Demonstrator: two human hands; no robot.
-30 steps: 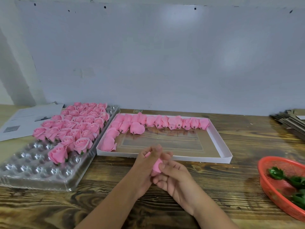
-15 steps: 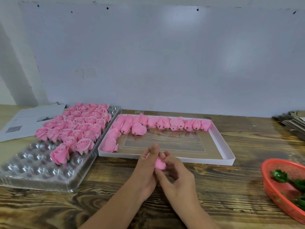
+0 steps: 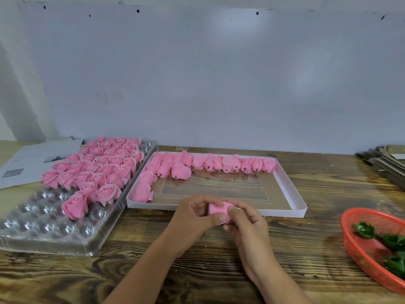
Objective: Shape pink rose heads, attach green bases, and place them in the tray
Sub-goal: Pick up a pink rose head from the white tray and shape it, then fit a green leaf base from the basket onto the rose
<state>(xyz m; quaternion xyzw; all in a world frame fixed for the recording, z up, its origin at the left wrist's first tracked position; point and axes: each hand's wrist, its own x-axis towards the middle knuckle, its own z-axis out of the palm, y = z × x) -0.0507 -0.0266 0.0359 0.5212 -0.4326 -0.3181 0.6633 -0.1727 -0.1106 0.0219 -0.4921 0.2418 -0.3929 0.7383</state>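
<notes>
- The clear tray [image 3: 50, 224] is sitting at the far left of the desk [image 3: 197, 268], its rear cells filled with finished roses [image 3: 103, 170] and its near cells waiting; the rose being worked is well apart from it, to its right.
- The white box [image 3: 291, 191] is lying just behind both hands, holding unshaped pink heads [image 3: 210, 162] along its far and left sides.
- The left hand [image 3: 192, 218] is curling around the rose head [image 3: 219, 210] from the left, thumb pressing on its front.
- The right hand [image 3: 247, 224] is gripping the same head from the right, fingertips pinching the petals, so the head is sitting between the 2 hands, above the desk.
- Shaping is probably going best with light fingertip pressure, turning the head a little at a time so the soft petals are opening evenly rather than creasing.
- The red basket [image 3: 355, 242] of green bases [image 3: 365, 230] is waiting at the far right, well apart from the hands, likely the next reach.
</notes>
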